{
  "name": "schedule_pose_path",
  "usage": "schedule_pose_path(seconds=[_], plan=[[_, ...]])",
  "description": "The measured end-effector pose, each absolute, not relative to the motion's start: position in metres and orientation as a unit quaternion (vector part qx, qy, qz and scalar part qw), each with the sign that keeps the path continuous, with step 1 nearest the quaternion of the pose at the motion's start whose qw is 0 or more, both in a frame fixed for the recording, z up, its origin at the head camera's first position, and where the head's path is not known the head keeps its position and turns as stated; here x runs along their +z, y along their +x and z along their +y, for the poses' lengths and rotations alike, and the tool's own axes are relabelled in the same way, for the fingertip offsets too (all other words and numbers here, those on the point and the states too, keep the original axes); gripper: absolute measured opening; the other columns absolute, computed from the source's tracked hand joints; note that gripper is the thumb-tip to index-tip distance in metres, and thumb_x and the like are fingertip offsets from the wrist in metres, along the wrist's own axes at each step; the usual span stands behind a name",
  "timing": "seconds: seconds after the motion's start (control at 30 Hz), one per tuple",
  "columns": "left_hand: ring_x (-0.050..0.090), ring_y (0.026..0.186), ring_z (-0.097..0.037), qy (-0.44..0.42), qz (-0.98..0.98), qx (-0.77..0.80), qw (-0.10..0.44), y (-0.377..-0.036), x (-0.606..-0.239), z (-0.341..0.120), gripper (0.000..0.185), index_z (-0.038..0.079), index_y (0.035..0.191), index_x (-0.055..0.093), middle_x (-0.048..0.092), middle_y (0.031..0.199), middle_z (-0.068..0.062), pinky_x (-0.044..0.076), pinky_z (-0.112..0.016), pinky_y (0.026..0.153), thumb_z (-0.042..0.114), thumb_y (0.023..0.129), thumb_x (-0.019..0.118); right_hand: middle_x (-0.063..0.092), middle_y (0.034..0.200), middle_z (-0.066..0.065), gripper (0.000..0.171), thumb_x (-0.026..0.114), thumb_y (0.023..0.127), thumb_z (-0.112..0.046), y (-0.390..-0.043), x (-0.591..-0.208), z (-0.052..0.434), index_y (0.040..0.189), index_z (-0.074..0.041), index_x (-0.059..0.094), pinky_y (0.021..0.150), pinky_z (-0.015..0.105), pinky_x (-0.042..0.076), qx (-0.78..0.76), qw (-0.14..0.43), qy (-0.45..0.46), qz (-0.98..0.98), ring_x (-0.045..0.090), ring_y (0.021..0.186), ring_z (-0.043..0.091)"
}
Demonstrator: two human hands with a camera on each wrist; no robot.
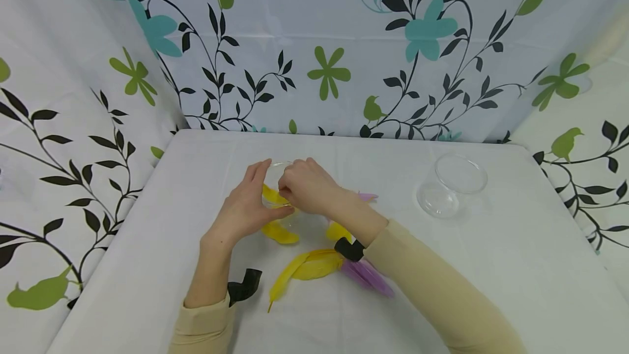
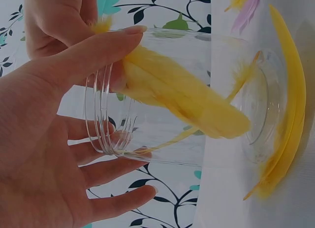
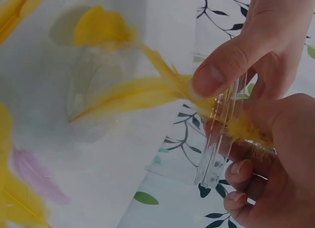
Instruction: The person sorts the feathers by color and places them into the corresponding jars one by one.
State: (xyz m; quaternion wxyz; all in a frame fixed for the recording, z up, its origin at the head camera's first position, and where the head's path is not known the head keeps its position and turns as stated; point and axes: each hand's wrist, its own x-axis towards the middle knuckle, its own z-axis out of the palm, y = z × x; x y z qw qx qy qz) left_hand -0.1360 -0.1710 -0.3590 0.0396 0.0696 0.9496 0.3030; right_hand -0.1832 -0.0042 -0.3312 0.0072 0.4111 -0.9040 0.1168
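A clear jar (image 2: 197,46) stands on the white table with yellow feathers inside it. My left hand (image 1: 241,206) grips the jar near its rim, the thumb on one side and the fingers round the other. At the mouth, my right hand (image 1: 309,187) pinches the fluffy end of a yellow feather (image 2: 187,95), whose broad vane hangs down in the jar. Another yellow feather (image 2: 182,137) leans across inside, its quill near the base. In the head view, my hands hide part of the jar's rim.
Beside the jar lies a curved yellow feather (image 1: 280,232). Nearer me are more yellow feathers (image 1: 314,265) and a purple feather (image 1: 366,276). A pink feather (image 1: 367,196) shows behind my right wrist. Another clear jar (image 1: 437,201) stands to the right. Patterned curtain (image 1: 295,42) surrounds the table.
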Motion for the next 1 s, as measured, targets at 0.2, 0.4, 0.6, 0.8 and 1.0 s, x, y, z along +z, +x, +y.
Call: schedule_pose_path(seconds=[0.2, 0.4, 0.6, 0.8, 1.0], plan=[[0.061, 0.105, -0.035, 0.076, 0.950, 0.301, 0.034, -0.136, -0.360, -0.169, 0.104, 0.013, 0.159, 0.020, 0.023, 0.163, -0.009, 0.054, -0.051, 0.093, 0.047, 0.080, 0.080, 0.064, 0.071, -0.003, 0.022, 0.062, 0.100, -0.023, -0.185, -0.332, 0.001, 0.088, -0.013, 0.077, 0.075, 0.032, 0.046, 0.127, -0.046, 0.400, -0.906, 0.053, 0.071, 0.016], [0.057, 0.118, -0.039, 0.076, 0.950, 0.300, 0.039, -0.136, -0.359, -0.171, 0.105, 0.013, 0.159, 0.019, 0.021, 0.164, -0.009, 0.049, -0.057, 0.100, 0.049, 0.081, 0.079, 0.070, 0.088, -0.002, 0.021, 0.060, 0.101, -0.025, -0.183, -0.331, 0.011, 0.101, -0.013, 0.078, 0.086, 0.036, 0.049, 0.158, -0.051, 0.402, -0.901, 0.057, 0.080, 0.017], [0.057, 0.120, -0.040, 0.072, 0.950, 0.302, 0.044, -0.137, -0.360, -0.173, 0.105, 0.013, 0.159, 0.018, 0.020, 0.164, -0.010, 0.048, -0.059, 0.100, 0.048, 0.081, 0.079, 0.073, 0.100, 0.001, 0.021, 0.062, 0.100, -0.022, -0.179, -0.328, 0.018, 0.112, -0.011, 0.075, 0.094, 0.037, 0.050, 0.184, -0.057, 0.399, -0.897, 0.062, 0.087, 0.018], [0.055, 0.123, -0.041, 0.070, 0.951, 0.298, 0.046, -0.137, -0.360, -0.171, 0.106, 0.013, 0.159, 0.018, 0.020, 0.164, -0.010, 0.046, -0.062, 0.101, 0.049, 0.080, 0.080, 0.073, 0.105, -0.001, 0.036, 0.061, 0.100, -0.023, -0.175, -0.324, 0.031, 0.135, -0.013, 0.061, 0.102, 0.039, 0.048, 0.199, -0.042, 0.386, -0.900, 0.064, 0.095, 0.020], [0.054, 0.125, -0.041, 0.064, 0.953, 0.291, 0.051, -0.138, -0.358, -0.169, 0.107, 0.015, 0.160, 0.017, 0.020, 0.164, -0.010, 0.045, -0.062, 0.103, 0.049, 0.080, 0.080, 0.068, 0.115, 0.002, 0.040, 0.061, 0.100, -0.025, -0.173, -0.322, 0.057, 0.139, -0.015, 0.057, 0.089, 0.035, 0.054, 0.240, 0.011, 0.360, -0.902, 0.063, 0.096, 0.021]])
